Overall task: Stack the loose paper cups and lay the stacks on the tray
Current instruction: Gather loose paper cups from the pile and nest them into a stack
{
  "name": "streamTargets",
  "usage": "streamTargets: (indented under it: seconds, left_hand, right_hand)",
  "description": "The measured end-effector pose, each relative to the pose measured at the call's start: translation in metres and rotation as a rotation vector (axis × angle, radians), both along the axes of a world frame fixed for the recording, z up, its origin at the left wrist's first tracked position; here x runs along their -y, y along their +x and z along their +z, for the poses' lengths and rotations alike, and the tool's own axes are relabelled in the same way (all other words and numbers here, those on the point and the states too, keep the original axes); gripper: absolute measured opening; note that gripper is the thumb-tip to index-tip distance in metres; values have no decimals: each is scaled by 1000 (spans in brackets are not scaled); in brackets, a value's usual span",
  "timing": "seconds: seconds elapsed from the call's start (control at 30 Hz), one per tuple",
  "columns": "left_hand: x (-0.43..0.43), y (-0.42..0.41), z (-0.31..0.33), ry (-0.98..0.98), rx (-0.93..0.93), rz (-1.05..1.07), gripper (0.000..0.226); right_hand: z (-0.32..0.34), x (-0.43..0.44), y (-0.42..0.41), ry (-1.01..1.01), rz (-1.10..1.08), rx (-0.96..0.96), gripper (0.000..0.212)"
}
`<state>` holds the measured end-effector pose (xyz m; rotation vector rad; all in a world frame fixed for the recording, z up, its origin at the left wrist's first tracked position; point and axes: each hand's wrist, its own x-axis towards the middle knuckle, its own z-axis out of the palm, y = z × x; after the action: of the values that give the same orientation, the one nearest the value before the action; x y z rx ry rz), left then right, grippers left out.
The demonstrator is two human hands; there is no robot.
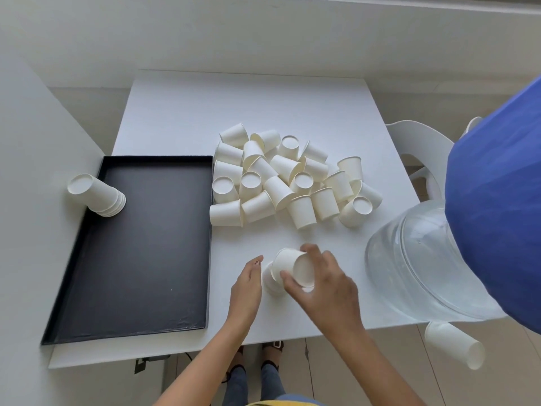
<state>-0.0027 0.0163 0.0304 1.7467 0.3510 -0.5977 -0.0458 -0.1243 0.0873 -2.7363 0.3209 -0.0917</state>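
A heap of loose white paper cups (292,177) lies in the middle of the white table. To its left is a black tray (152,288), with one stack of cups (98,196) lying on its side at the far left corner. My right hand (325,285) grips a white cup (292,266) near the table's front edge, tilted with its bottom toward me. Just below it stands a short stack of upside-down cups (270,284), blurred. My left hand (247,288), fingers straight, touches that stack from the left.
A clear water jug (415,265) with a blue cover (497,200) stands at the right front corner of the table (263,98). A stack of cups (453,344) lies below the jug, off the table edge. A white chair (418,142) is at the right. White walls enclose the left and back.
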Motion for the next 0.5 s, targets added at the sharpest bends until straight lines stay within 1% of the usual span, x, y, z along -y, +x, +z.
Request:
streamTargets:
  seconds: [0.1, 0.17, 0.33, 0.43, 0.5]
  left_hand:
    - [2, 0, 3, -13, 22, -5, 39]
    - [4, 0, 4, -21, 31, -6, 39]
    - [6, 0, 6, 28, 121, -39, 38]
    - [7, 1, 7, 44, 160, -67, 35]
    - [7, 2, 7, 40, 168, -69, 35]
  right_hand:
    - [-13, -8, 5, -12, 3, -137, 58]
    - [-21, -11, 10, -24, 4, -183, 59]
    - [-40, -15, 19, -54, 22, -304, 63]
    - [-45, -14, 20, -78, 37, -351, 73]
    - [-43, -10, 20, -41, 25, -338, 80]
